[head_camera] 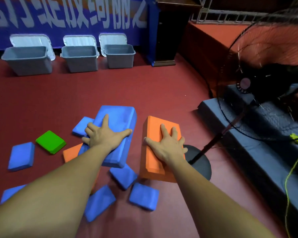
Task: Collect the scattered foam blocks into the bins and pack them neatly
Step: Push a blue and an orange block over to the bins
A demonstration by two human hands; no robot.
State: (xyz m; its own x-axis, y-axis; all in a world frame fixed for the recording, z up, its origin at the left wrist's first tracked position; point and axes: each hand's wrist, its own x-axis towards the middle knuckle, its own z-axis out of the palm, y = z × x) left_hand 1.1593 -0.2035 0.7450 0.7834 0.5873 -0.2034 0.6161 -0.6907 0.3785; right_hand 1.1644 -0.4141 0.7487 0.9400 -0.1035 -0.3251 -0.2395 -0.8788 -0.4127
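I am pressing on two big foam blocks lying side by side on the red floor (pixel 144 86) just in front of me. The large blue rectangular foam block (pixel 118 117) is under my left hand (pixel 104 136), and the large orange rectangular foam block (pixel 153 127) is under my right hand (pixel 167 145). Both long axes are running away from me. Each hand is lying spread on a block's top face with straight fingers. My thumbs are reaching the inner edges, perhaps hooking over them. The blue block is resting partly on smaller flat blue foam pads (pixel 144 196) scattered nearby. The three open grey plastic bins (pixel 79 59) are standing well ahead and to the left, so my left hand is the nearer one.
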